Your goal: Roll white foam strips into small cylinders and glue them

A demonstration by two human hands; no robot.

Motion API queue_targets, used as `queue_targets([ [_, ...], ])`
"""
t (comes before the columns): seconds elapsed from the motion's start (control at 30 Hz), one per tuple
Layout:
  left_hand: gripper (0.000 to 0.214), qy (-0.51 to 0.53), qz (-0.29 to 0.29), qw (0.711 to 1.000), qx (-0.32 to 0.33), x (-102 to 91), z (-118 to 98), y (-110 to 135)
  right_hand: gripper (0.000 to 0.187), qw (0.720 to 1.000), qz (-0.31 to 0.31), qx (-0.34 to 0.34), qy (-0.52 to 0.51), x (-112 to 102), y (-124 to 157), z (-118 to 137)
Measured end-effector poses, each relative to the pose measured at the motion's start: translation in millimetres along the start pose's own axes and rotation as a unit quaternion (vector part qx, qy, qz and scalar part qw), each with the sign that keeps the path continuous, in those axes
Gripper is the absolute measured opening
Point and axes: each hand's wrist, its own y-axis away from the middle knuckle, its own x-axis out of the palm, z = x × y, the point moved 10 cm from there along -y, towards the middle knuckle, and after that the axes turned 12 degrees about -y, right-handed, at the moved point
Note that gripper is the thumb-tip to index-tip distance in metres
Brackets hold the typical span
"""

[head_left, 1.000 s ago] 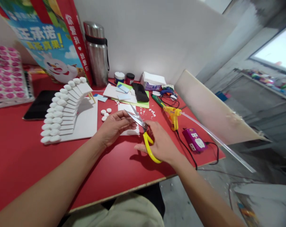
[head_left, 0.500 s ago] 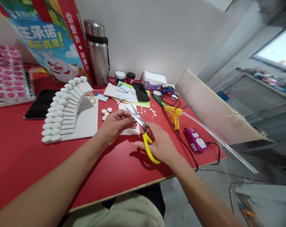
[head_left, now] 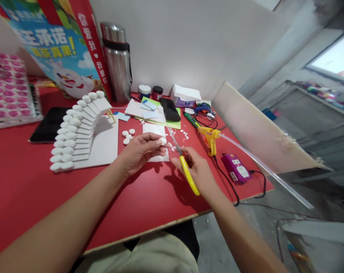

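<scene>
Scissors (head_left: pixel 183 163) and disc (head_left: pixel 162 141): gripping first in right hand (head_left: pixel 199 171), pinching second in left hand (head_left: pixel 140 152), perhaps risking nicked fingertips (head_left: pixel 155 144) through blades (head_left: pixel 174 140) lying so near.

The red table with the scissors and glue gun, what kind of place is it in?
Probably a small craft workshop or hobby corner. You can see a yellow glue gun, scissors in the right hand, and what looks like a white model staircase.
</scene>
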Motion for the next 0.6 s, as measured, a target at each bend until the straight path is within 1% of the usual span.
queue_targets([
  [0.07,0.024,0.026,0.009,0.999,-0.021,-0.4,2.2,0.3,0.049,0.999,-0.026,0.025,0.012,-9.6,-5.0,-6.3],
  [0.13,0.021,0.055,0.008,0.998,-0.039,-2.3,3.4,1.1,0.048,0.995,-0.049,0.036,0.073,-19.0,-10.4,-9.2],
  [0.2,0.018,0.075,0.011,0.996,-0.05,-2.7,3.3,2.1,0.047,0.988,-0.057,0.044,0.139,-24.6,-14.5,-11.3],
  [0.27,0.016,0.086,0.022,0.995,-0.052,-0.9,1.8,3.1,0.047,0.983,-0.056,0.051,0.17,-26.5,-16.1,-14.0],
  [0.33,0.015,0.091,0.032,0.994,-0.051,1.2,0.8,3.9,0.047,0.986,-0.056,0.043,0.153,-26.4,-14.7,-14.2],
  [0.4,0.015,0.091,0.032,0.994,-0.055,1.7,1.8,3.9,0.049,0.993,-0.045,0.023,0.106,-23.5,-11.2,-11.2],
  [0.5,0.017,0.081,0.025,0.995,-0.053,1.4,3.7,2.8,0.059,0.999,0.008,-0.019,0.042,-12.1,-4.0,0.6],
  [0.6,0.022,0.061,0.015,0.998,-0.026,0.6,1.3,0.8,0.066,0.996,0.045,-0.072,0.035,-2.0,3.1,17.6],
])
